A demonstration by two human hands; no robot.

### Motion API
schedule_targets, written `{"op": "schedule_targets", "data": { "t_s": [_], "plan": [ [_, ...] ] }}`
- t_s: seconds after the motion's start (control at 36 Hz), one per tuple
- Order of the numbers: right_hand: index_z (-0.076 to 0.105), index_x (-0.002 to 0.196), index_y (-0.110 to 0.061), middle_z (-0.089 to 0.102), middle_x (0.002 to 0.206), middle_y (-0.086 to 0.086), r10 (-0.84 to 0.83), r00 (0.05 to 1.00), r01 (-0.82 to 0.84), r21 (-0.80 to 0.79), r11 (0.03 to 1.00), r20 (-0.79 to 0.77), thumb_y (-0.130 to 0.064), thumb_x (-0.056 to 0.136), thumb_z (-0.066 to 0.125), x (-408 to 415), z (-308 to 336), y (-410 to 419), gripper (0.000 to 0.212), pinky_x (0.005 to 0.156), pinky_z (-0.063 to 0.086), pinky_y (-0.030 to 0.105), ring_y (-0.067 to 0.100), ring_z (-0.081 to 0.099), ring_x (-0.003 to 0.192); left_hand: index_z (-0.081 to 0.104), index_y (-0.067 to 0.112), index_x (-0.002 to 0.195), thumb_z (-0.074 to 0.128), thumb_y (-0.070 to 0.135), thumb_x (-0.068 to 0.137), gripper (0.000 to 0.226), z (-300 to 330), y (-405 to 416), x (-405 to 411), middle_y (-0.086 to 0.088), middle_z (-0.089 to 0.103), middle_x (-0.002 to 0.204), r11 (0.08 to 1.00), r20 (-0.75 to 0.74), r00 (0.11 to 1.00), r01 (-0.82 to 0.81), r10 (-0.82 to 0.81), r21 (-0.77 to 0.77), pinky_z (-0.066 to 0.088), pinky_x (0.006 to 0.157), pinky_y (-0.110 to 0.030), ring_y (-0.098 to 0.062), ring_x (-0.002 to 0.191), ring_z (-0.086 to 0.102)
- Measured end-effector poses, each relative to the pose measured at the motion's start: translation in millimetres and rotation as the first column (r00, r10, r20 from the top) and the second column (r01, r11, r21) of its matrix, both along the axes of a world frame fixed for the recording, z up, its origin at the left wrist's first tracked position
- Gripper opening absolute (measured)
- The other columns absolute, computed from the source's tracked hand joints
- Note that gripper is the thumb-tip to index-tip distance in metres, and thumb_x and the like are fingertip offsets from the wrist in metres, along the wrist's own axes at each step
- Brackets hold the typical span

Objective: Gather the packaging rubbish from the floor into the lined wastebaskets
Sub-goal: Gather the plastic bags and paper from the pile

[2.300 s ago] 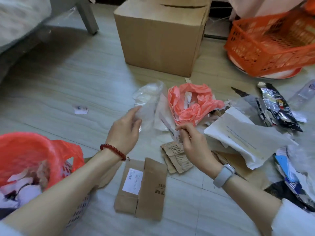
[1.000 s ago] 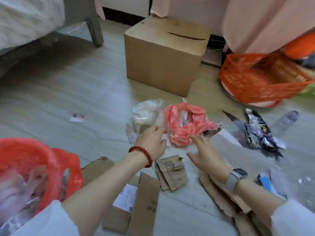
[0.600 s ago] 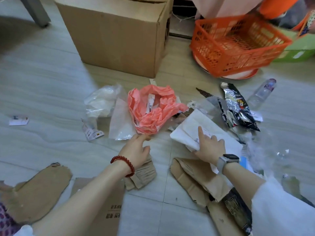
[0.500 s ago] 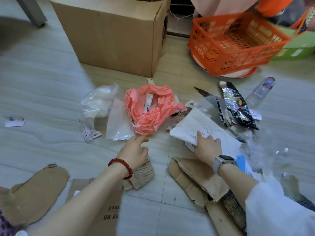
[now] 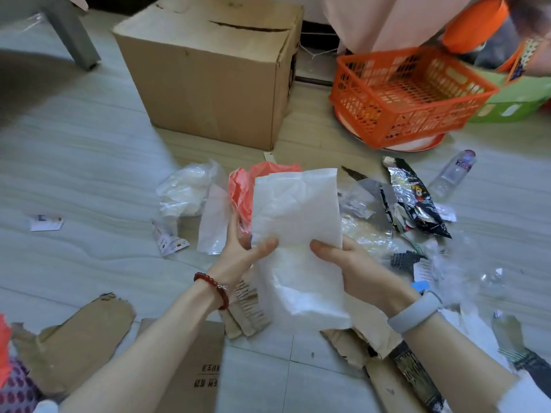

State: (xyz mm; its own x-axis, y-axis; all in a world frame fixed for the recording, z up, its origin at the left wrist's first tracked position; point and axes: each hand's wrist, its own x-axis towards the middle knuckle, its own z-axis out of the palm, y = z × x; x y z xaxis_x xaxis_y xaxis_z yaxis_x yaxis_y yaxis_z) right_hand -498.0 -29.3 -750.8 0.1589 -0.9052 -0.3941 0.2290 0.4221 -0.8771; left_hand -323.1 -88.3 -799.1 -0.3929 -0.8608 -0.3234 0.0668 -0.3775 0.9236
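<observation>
The white mailer [image 5: 298, 234] is now off the floor, held upright in front of me between both hands. Half a second ago it lay flat among the litter under my right hand alone, while my left reached toward the pink wrap [image 5: 240, 190]. That lift means one piece is collected and, by my judgement, ready for folding or crumpling before it goes to a basket.

My left hand [image 5: 241, 251] grips the mailer's left edge: thumb across the front face, fingers behind it. My right hand [image 5: 351, 263] grips the right edge the same way, thumb forward on the face. The hands are apart, one on each side at mid-height, and both are clamped on the mailer. Both forearms extend forward from the bottom corners of the view, wrists roughly level.

The pink wrap sits on the floor directly behind the mailer, partly hidden by it. A clear bag [image 5: 185, 190] lies to its left. A foil packet [image 5: 417, 201] and a bottle [image 5: 453, 172] lie to the right. Torn cardboard [image 5: 71, 341] lies near my left forearm. The red liner [image 5: 4, 350] of a wastebasket shows only at the lower-left frame edge; that is the nearest drop point. Most of the rubbish remains on the floor.
</observation>
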Motion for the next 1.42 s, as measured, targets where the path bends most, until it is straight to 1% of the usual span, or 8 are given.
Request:
{"op": "schedule_targets", "data": {
  "t_s": [0.19,0.33,0.44,0.61,0.78,0.92,1.17,1.42],
  "plan": [
    [0.058,0.096,-0.016,0.061,0.094,0.001,-0.223,0.716,-0.027,-0.346,0.938,-0.661,-0.013,0.086,0.061,37,-42,-2,0.011,0.085,0.05,0.038,0.018,0.058,0.089,0.046,0.004,0.123,0.069,-0.008,0.072,0.057,-3,7,21,-0.01,0.065,0.106,0.984,-0.06,0.991,-0.107,0.116,0.144,0.058,0.073,-0.032,-0.023,0.091,0.065],
    [0.035,0.137,-0.023,0.044,0.123,-0.005,-0.203,0.799,0.154,-0.134,0.979,-0.566,-0.036,0.074,0.074,37,-43,0,0.075,0.091,0.048,0.037,0.013,0.053,0.105,0.052,0.005,0.115,0.061,-0.011,0.078,0.042,-1,5,35,-0.014,0.064,0.108,0.984,-0.036,0.991,-0.12,0.126,0.129,0.052,0.085,-0.042,-0.03,0.1,0.062],
    [0.05,0.126,-0.023,0.069,0.109,0.002,0.074,0.964,-0.042,0.127,0.991,-0.257,-0.023,0.086,0.064,32,-37,1,0.042,0.079,0.057,0.039,0.022,0.068,0.093,0.054,0.011,0.114,0.066,0.0,0.07,0.047,-1,6,40,-0.009,0.066,0.107,0.999,0.03,0.999,-0.043,0.043,0.004,0.053,0.085,-0.041,-0.026,0.1,0.063],
    [0.055,0.105,-0.024,0.073,0.081,-0.006,0.009,0.98,-0.011,-0.011,1.0,-0.199,0.0,0.086,0.059,25,-45,4,0.03,0.056,0.051,0.024,0.012,0.068,0.069,0.052,0.032,0.103,0.054,0.004,0.071,0.042,13,11,40,0.009,0.063,0.098,0.964,0.183,0.971,0.191,-0.157,-0.184,0.051,0.072,-0.015,0.003,0.086,0.062],
    [0.069,0.082,-0.012,0.072,0.072,-0.012,-0.106,0.979,0.054,-0.278,0.959,-0.176,0.01,0.076,0.062,15,-37,7,0.023,0.06,0.053,0.018,0.001,0.066,0.067,0.065,0.02,0.109,0.062,0.016,0.073,0.037,22,2,74,-0.004,0.063,0.105,0.795,-0.527,0.778,0.539,-0.342,0.279,0.05,0.08,-0.039,-0.022,0.09,0.062],
    [0.073,0.089,-0.013,0.065,0.102,-0.012,-0.148,0.89,-0.096,-0.496,0.863,-0.431,0.002,0.07,0.06,25,-36,4,0.028,0.079,0.048,0.016,-0.004,0.061,0.095,0.069,0.027,0.102,0.074,0.056,0.058,0.053,23,13,66,-0.002,0.057,0.108,0.773,-0.273,0.851,0.522,-0.448,0.359,0.04,0.084,-0.037,-0.02,0.098,0.049],
    [0.05,0.126,-0.031,0.07,0.09,-0.017,0.02,0.994,-0.038,-0.161,0.986,-0.111,0.006,0.092,0.038,50,-21,-11,0.052,0.085,0.052,0.029,0.008,0.063,0.094,0.032,0.025,0.132,0.082,0.009,0.06,0.089,51,-1,81,-0.005,0.061,0.103,0.992,0.342,0.933,0.122,-0.11,-0.011,0.056,0.074,-0.025,-0.008,0.083,0.066],
    [0.027,0.14,-0.029,0.049,0.135,-0.006,0.362,0.905,-0.41,-0.235,0.881,-0.222,-0.05,0.069,0.069,181,41,-64,0.085,0.102,0.044,0.035,0.008,0.051,0.121,0.047,0.016,0.113,0.067,-0.008,0.073,0.05,128,3,199,-0.004,0.062,0.087,0.881,0.192,0.891,-0.334,0.411,-0.335,0.053,0.053,-0.019,-0.002,0.063,0.064]
  ]
}}
